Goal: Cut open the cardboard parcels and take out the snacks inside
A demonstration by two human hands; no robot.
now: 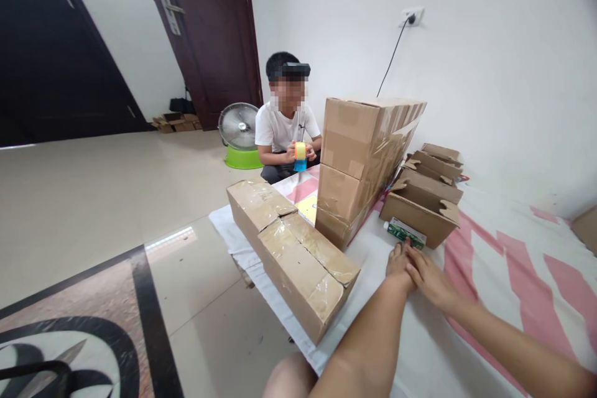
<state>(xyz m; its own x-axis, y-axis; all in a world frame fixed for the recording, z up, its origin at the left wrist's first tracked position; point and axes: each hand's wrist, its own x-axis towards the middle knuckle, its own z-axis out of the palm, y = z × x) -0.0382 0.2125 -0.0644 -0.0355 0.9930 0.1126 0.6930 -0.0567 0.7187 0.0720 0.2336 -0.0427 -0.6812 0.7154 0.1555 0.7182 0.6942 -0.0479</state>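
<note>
My left hand point(397, 262) and my right hand point(428, 275) lie together low over the cloth, the right one partly across the left. Both seem to hold nothing. The right fingers are stretched out, while the left fingers are partly covered and look loosely extended. Just beyond the fingertips is a small green and white printed pack point(407, 232) with a white end, leaning against an open cardboard box point(422, 208). A fingertip seems to touch the pack; contact is hard to make out. Left of my hands stand two long stacked taped cartons point(347, 155).
Two closed cartons point(303, 255) lie end to end along the table's left edge. More open boxes point(436, 163) stand behind the nearest one. Across the table a person point(285, 130) holds a tape dispenser point(300, 155). A fan point(239, 126) and a green basin point(243, 158) are behind.
</note>
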